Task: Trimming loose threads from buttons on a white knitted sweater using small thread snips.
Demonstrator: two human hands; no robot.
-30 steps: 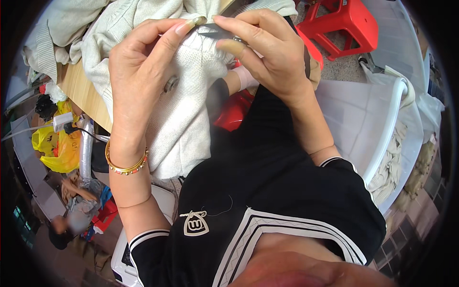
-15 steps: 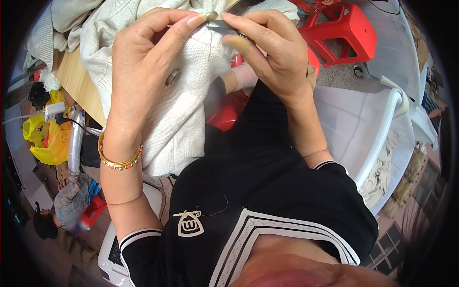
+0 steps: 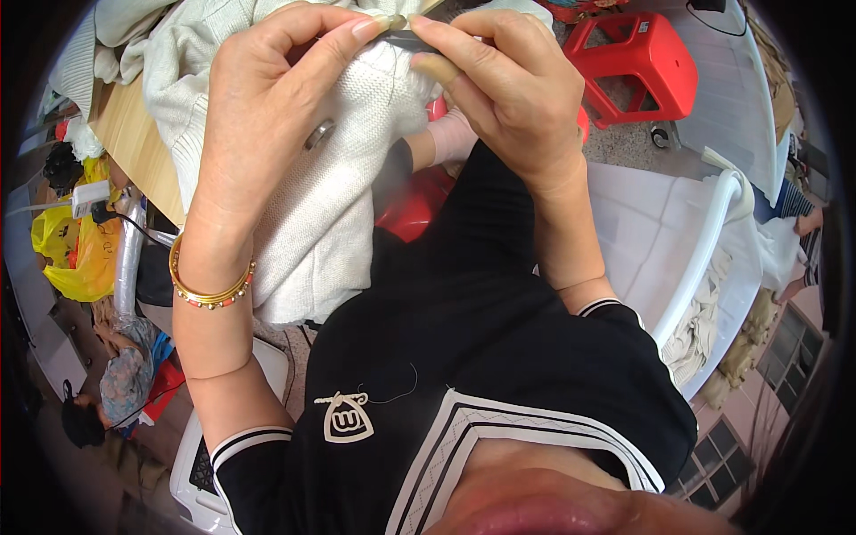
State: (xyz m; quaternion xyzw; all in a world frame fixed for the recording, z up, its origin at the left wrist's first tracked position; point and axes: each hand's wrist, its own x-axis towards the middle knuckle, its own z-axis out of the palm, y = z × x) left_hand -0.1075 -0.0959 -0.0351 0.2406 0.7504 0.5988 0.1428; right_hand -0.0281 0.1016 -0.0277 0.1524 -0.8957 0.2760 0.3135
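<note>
Head view: left hand (image 3: pixel 267 116) and right hand (image 3: pixel 513 98) are meeting fingertip to fingertip, both pinching shut on a small dark tool (image 3: pixel 412 39) lying between them, just above the cream sweater (image 3: pixel 343 187) draping over the table (image 3: pixel 134 156).

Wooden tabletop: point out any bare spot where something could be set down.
The only bare strip of the wooden tabletop lies left of the cream knit garment, which fills the rest. Both the left hand and right hand crowd the garment's top edge, pinching a dark tool.
</note>
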